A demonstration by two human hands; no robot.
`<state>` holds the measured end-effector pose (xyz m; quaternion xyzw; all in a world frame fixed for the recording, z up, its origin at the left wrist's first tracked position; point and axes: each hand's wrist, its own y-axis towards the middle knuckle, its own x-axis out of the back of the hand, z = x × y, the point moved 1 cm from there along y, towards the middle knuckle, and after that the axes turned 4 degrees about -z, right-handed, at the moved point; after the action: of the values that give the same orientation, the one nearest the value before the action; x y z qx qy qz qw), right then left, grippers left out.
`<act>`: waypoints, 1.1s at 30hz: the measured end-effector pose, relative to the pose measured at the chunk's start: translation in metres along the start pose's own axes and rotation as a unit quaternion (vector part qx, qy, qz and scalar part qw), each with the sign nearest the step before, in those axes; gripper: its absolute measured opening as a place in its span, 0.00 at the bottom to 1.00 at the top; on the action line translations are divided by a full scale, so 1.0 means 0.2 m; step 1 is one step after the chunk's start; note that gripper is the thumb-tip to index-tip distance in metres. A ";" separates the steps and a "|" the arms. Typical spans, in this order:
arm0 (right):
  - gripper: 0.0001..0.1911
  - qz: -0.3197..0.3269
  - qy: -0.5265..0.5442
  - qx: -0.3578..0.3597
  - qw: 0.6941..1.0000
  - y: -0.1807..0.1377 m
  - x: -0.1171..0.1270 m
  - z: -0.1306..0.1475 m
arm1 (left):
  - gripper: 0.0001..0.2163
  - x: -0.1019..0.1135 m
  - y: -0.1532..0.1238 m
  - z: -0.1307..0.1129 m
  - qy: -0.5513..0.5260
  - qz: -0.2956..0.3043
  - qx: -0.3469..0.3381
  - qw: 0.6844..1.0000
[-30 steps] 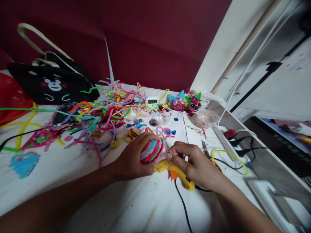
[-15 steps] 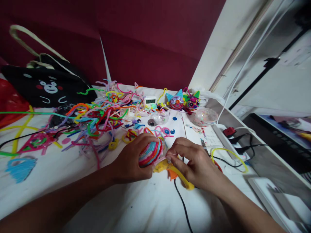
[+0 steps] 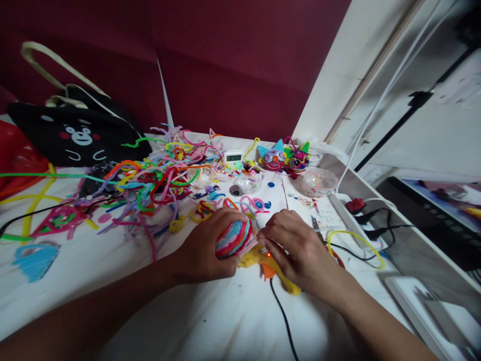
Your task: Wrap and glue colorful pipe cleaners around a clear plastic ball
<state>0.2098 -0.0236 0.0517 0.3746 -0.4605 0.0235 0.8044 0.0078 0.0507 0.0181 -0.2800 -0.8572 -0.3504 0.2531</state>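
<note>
My left hand (image 3: 205,245) is wrapped around the left side of a ball (image 3: 233,238) covered in striped pipe cleaners of red, pink, blue and orange. At the ball's right edge, my right hand (image 3: 296,245) is closed in a pinch on a light pink pipe cleaner (image 3: 249,246) that runs along the ball's lower edge; its tip is hidden by my fingers. Below my right hand lies a yellow glue gun (image 3: 290,285) with an orange trigger (image 3: 268,272). A small red light shows on it, and a black cord trails toward me.
Tangled pipe cleaners (image 3: 165,180) spread across the left and back. Two decorated cat-like heads (image 3: 276,158) stand behind, near a small digital clock (image 3: 233,157) and a clear bowl (image 3: 319,181). A power strip (image 3: 343,210) with plugs sits right; a black bag (image 3: 78,133) stands back left.
My right hand's fingers have turned and lifted slightly at the ball's edge, and the glue gun's red light now shows. My left hand keeps its hold on the ball.
</note>
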 end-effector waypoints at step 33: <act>0.10 0.005 -0.054 -0.013 0.998 0.00 0.07 0.00 | 0.33 0.03 0.01 0.03 0.057 -0.021 -0.072 0.996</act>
<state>0.2167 -0.0280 0.0626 0.3624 -0.5051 0.0008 0.7833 0.0024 0.0575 0.0196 -0.2593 -0.8195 -0.4316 0.2736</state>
